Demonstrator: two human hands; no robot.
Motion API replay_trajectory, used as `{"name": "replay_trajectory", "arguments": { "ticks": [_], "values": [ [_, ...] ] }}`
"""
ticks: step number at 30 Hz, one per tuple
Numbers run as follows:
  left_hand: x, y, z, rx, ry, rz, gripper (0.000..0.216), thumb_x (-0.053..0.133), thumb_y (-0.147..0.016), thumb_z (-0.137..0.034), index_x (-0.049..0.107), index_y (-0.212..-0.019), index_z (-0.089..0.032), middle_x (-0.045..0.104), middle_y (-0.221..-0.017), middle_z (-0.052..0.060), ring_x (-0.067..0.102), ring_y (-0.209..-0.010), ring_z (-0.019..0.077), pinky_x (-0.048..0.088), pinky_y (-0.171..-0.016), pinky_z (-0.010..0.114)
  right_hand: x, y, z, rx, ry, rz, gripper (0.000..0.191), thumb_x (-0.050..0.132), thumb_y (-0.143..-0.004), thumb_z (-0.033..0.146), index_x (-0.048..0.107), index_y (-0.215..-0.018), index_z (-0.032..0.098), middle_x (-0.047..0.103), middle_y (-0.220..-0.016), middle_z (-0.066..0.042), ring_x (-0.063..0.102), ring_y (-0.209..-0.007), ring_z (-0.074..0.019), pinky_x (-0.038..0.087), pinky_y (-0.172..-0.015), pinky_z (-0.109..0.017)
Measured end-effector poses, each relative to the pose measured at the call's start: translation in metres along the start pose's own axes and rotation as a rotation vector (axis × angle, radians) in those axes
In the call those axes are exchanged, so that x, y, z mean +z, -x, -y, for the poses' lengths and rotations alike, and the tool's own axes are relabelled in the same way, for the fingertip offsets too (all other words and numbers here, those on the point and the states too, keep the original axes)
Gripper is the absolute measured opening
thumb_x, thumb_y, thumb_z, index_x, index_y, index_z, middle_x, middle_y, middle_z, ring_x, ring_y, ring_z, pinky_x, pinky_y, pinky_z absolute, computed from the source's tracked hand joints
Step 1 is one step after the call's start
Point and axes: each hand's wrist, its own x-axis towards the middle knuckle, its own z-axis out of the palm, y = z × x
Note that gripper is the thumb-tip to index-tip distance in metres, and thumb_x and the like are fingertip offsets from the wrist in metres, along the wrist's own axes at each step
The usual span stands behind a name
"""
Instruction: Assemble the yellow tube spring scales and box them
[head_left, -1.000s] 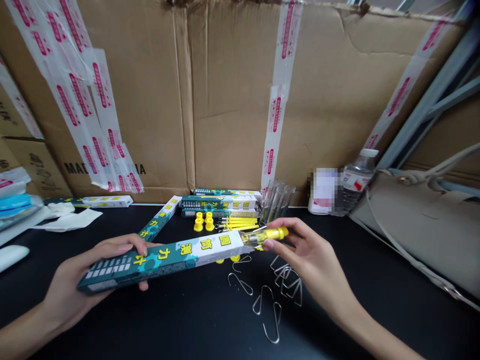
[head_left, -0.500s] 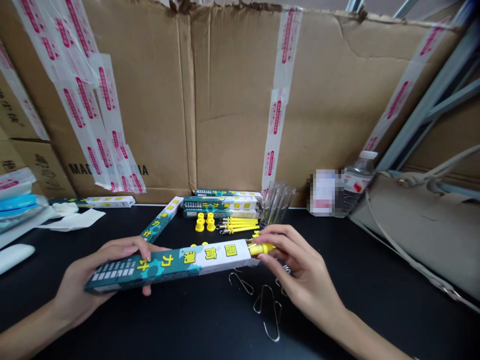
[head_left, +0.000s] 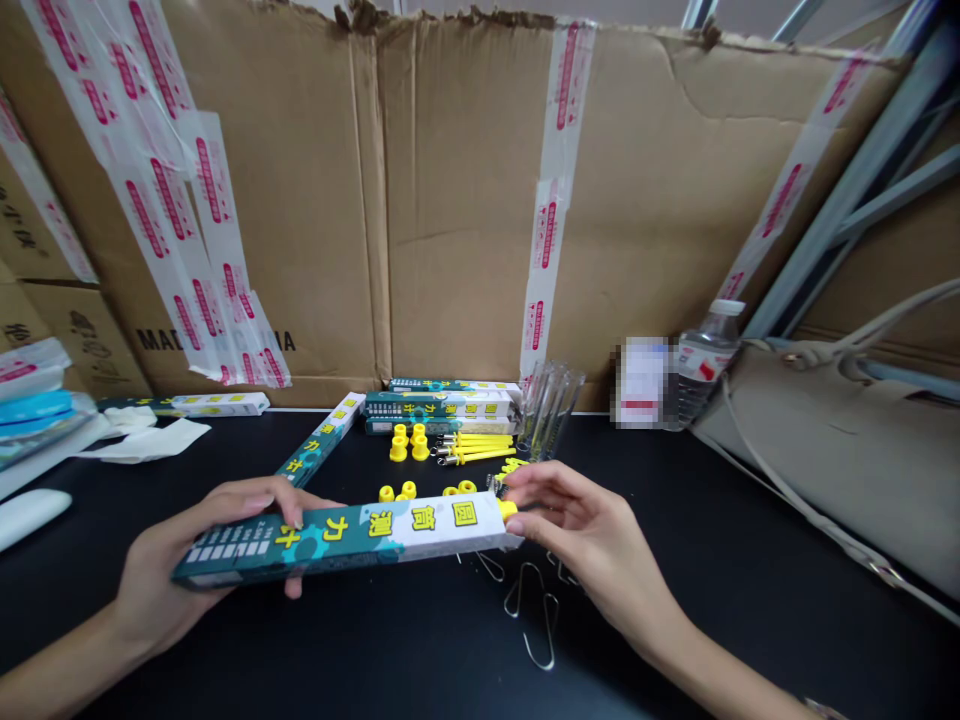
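Note:
My left hand is wrapped round the dark end of a long green and white carton printed with yellow characters, holding it level above the black table. My right hand is at the carton's open white end, fingers pinched on a yellow-tipped tube that is almost fully inside the carton; only its yellow tip shows. Bent wire hooks lie on the table under my right hand.
Behind the carton lie small yellow caps, yellow rods, clear tubes and more cartons. A taped cardboard wall closes the back. A water bottle and a beige bag stand right; white tissue lies left.
My right hand has pushed the yellow-tipped tube leftward into the carton; a second ago most of the tube stuck out, now only its tip shows. The left hand has held the carton steady.

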Motion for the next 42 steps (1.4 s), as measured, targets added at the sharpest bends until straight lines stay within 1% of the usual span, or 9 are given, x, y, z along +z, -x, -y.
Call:
{"name": "replay_trajectory", "arguments": {
  "ticks": [11, 15, 18, 24, 26, 28, 31, 36, 42],
  "values": [
    [0.017, 0.004, -0.006, 0.065, 0.029, -0.078, 0.029, 0.060, -0.078, -0.033, 0.074, -0.062, -0.014, 0.078, -0.094, 0.016, 0.069, -0.072, 0.0315, 0.058, -0.057, 0.034, 0.003, 0.006, 0.005, -0.035, -0.025, -0.005, 0.010, 0.076, -0.081, 0.032, 0.077, -0.089, 0.025, 0.076, -0.094, -0.004, 0.072, -0.090, -0.0211, 0.062, -0.081, -0.030],
    [0.016, 0.005, -0.004, 0.125, -0.009, -0.050, 0.031, 0.061, -0.080, -0.035, 0.075, -0.063, -0.014, 0.078, -0.094, 0.017, 0.069, -0.069, 0.0308, 0.059, -0.060, 0.035, 0.006, 0.010, 0.002, -0.081, -0.050, 0.042, 0.026, 0.084, -0.072, 0.023, 0.075, -0.096, 0.026, 0.073, -0.102, -0.002, 0.072, -0.089, -0.0201, 0.062, -0.082, -0.030],
    [0.015, 0.006, -0.001, 0.156, -0.033, -0.032, 0.032, 0.061, -0.081, -0.037, 0.076, -0.064, -0.014, 0.077, -0.096, 0.019, 0.070, -0.077, 0.0347, 0.059, -0.060, 0.037, 0.008, 0.012, -0.004, -0.057, -0.021, 0.070, 0.036, 0.087, -0.069, 0.022, 0.072, -0.101, 0.026, 0.072, -0.106, -0.002, 0.072, -0.092, -0.0212, 0.062, -0.083, -0.031],
    [0.018, 0.007, 0.003, 0.153, -0.013, -0.048, 0.024, 0.064, -0.078, -0.032, 0.077, -0.066, -0.017, 0.072, -0.085, 0.016, 0.065, -0.095, 0.0426, 0.060, -0.057, 0.039, 0.005, 0.009, -0.011, -0.070, 0.069, 0.043, 0.025, 0.081, -0.078, 0.029, 0.068, -0.098, 0.025, 0.069, -0.100, -0.002, 0.069, -0.091, -0.0206, 0.061, -0.082, -0.032],
    [0.016, 0.007, 0.004, 0.161, -0.006, -0.077, 0.022, 0.064, -0.077, -0.031, 0.078, -0.066, -0.017, 0.069, -0.081, 0.015, 0.061, -0.103, 0.0455, 0.059, -0.053, 0.038, 0.001, 0.006, -0.010, -0.104, 0.122, 0.019, 0.036, 0.084, -0.075, 0.028, 0.067, -0.106, 0.028, 0.068, -0.105, -0.002, 0.066, -0.092, -0.0209, 0.059, -0.084, -0.034],
    [0.013, 0.007, 0.006, 0.137, -0.003, -0.083, 0.023, 0.064, -0.077, -0.032, 0.078, -0.067, -0.017, 0.069, -0.083, 0.015, 0.062, -0.100, 0.0447, 0.059, -0.052, 0.038, -0.003, 0.003, -0.008, -0.170, 0.266, 0.016, 0.047, 0.086, -0.071, 0.028, 0.067, -0.114, 0.030, 0.067, -0.113, -0.003, 0.064, -0.097, -0.0229, 0.054, -0.090, -0.038],
    [0.008, 0.007, 0.007, 0.089, 0.009, -0.073, 0.022, 0.068, -0.075, -0.036, 0.077, -0.067, -0.016, 0.072, -0.091, 0.013, 0.066, -0.086, 0.0384, 0.060, -0.057, 0.036, -0.008, 0.001, -0.005, -0.223, 0.444, 0.057, 0.031, 0.086, -0.072, 0.030, 0.075, -0.101, 0.029, 0.069, -0.114, -0.005, 0.063, -0.104, -0.0273, 0.049, -0.095, -0.042],
    [0.010, 0.009, 0.008, 0.053, 0.019, -0.081, 0.019, 0.071, -0.073, -0.034, 0.077, -0.068, -0.017, 0.075, -0.095, 0.011, 0.067, -0.066, 0.0280, 0.060, -0.063, 0.036, -0.006, 0.005, -0.011, -0.020, 0.276, 0.068, 0.026, 0.083, -0.074, 0.035, 0.074, -0.097, 0.027, 0.074, -0.100, -0.004, 0.069, -0.089, -0.0259, 0.056, -0.080, -0.038],
    [0.009, 0.011, 0.008, 0.066, 0.046, -0.066, 0.019, 0.065, -0.077, -0.030, 0.077, -0.070, -0.017, 0.076, -0.096, 0.010, 0.069, -0.064, 0.0279, 0.060, -0.062, 0.037, -0.003, 0.006, -0.002, 0.041, 0.062, 0.078, 0.022, 0.080, -0.077, 0.034, 0.077, -0.097, 0.028, 0.073, -0.101, -0.003, 0.068, -0.093, -0.0217, 0.056, -0.080, -0.029]
  ]
}}
